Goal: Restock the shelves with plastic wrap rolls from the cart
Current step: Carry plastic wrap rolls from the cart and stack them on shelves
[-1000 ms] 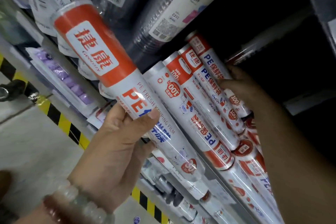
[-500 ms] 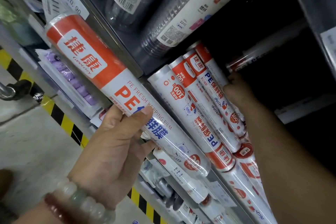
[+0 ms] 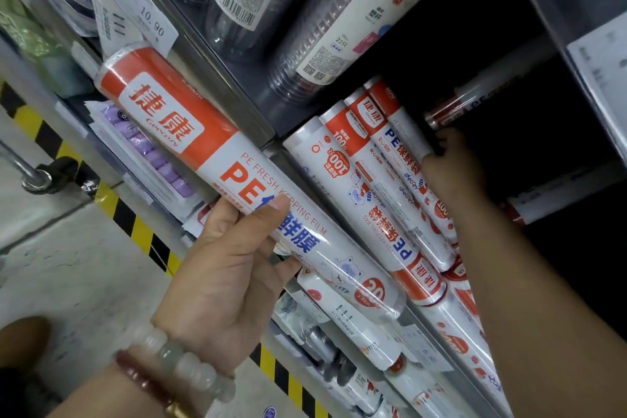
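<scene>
At shelf front | L hand (image 3: 217, 268) palm-up, fingers wrapping roll (image 3: 237, 166) | R hand (image 3: 454, 170) deep among shelf rolls (image 3: 383, 180), fingers hidden

Honestly a lot is getting lost here: the right hand (image 3: 454, 173) is reaching into the dark shelf (image 3: 559, 153), so its fingertips are disappearing behind the stacked rolls (image 3: 383, 187) and I can't tell what they're touching. The left hand (image 3: 230, 268) is covering part of the blue lettering on the held roll (image 3: 237, 176). The price tag (image 3: 135, 22) is blurring out except "10.90", and the cup sleeves (image 3: 322, 20) are getting cut off by the top edge.
</scene>
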